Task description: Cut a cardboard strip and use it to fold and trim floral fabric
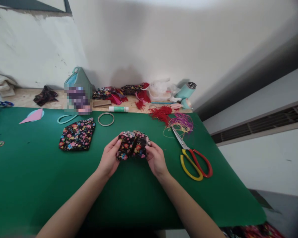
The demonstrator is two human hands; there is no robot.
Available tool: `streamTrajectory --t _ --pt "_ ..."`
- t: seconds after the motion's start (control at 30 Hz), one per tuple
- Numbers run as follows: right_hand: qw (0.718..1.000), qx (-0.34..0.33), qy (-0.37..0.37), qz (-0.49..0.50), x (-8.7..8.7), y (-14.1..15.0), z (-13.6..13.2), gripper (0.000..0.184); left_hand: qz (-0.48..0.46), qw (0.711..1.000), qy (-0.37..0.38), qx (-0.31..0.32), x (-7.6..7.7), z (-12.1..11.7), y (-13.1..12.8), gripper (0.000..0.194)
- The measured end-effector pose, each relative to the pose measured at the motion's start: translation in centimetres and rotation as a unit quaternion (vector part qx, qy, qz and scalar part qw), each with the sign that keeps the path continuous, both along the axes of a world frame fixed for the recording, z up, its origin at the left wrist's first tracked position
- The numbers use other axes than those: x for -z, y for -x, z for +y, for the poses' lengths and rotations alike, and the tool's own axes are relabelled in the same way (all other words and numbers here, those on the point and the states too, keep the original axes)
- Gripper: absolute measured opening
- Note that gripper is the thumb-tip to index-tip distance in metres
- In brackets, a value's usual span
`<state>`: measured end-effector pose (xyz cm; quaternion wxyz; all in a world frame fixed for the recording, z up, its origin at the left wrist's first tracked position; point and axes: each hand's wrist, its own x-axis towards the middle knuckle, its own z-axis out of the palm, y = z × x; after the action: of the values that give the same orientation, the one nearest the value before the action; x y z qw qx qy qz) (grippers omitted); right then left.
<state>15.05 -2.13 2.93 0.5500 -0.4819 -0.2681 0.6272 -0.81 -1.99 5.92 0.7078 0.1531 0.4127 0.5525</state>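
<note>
Between my two hands is a piece of black floral fabric, bunched and folded with a dark crease down its middle. My left hand pinches its left edge, thumb on top. At the right edge, my right hand grips it between thumb and fingers. The cloth is held just above the green table cover. Left of my hands lies a flat piece of the same floral fabric. A pair of scissors with one yellow and one red handle rests to the right, blades partly apart.
Behind my hands lie a grey ring and a glue stick. Red threads and purple threads spread near the scissors' tips. Along the wall stand a teal pouch, a plastic container and a turquoise bottle.
</note>
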Motion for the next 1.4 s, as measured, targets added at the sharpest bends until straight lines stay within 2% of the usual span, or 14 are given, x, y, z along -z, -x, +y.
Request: streamTrajectory --t 0.2,0.3,0.37,0.43,0.57,0.67,0.73,0.83,0.87,0.9,1.0,1.13,1.23,1.4 --pt "0.999 0.031 0.017 -0.017 -0.2 -0.7 0.5 0.026 0.071 0.996 0.019 -0.051 1.1 0.9 1.2 0.025" --pt "0.996 0.058 -0.001 -0.065 0.2 -1.1 0.8 0.031 0.124 0.991 0.008 -0.043 1.9 1.4 1.9 0.025" --pt "0.991 0.073 -0.021 -0.109 0.4 -1.4 1.0 0.030 0.200 0.979 -0.030 -0.026 2.4 1.7 2.5 0.028" --pt "0.984 0.075 -0.042 -0.156 0.5 -1.7 1.2 0.029 0.322 0.943 -0.080 -0.015 3.0 1.9 3.0 0.030" --pt "0.955 0.014 -0.054 -0.293 0.3 -2.3 1.2 0.030 0.547 0.823 -0.146 0.045 4.1 2.0 3.5 0.028" --pt "0.901 -0.054 -0.050 -0.428 0.2 -2.7 1.1 0.027 0.617 0.756 -0.189 0.105 4.4 1.8 3.3 0.031" --pt "0.835 -0.085 -0.047 -0.541 0.1 -2.8 1.0 0.024 0.647 0.718 -0.224 0.124 4.5 1.8 3.2 0.035" --pt "0.712 -0.081 -0.064 -0.695 -0.1 -2.9 0.9 0.021 0.696 0.660 -0.258 0.117 4.5 1.7 3.3 0.036" --pt "0.683 -0.075 -0.077 -0.722 -0.1 -3.0 0.9 0.020 0.713 0.641 -0.264 0.109 4.5 1.7 3.3 0.034" --pt "0.667 -0.073 -0.089 -0.736 0.0 -3.0 1.0 0.021 0.728 0.624 -0.267 0.101 4.5 1.8 3.4 0.033" --pt "0.663 -0.084 -0.110 -0.736 0.3 -3.3 1.2 0.021 0.758 0.589 -0.267 0.087 4.6 1.9 3.7 0.029" --pt "0.670 -0.099 -0.115 -0.726 0.9 -3.5 1.6 0.019 0.779 0.566 -0.258 0.075 5.0 2.0 3.9 0.024" --pt "0.674 -0.107 -0.122 -0.721 1.2 -3.5 1.7 0.020 0.780 0.567 -0.257 0.066 5.2 2.1 3.9 0.019" --pt "0.681 -0.113 -0.146 -0.708 1.4 -3.4 1.6 0.018 0.767 0.586 -0.253 0.068 4.8 2.2 3.8 0.007"
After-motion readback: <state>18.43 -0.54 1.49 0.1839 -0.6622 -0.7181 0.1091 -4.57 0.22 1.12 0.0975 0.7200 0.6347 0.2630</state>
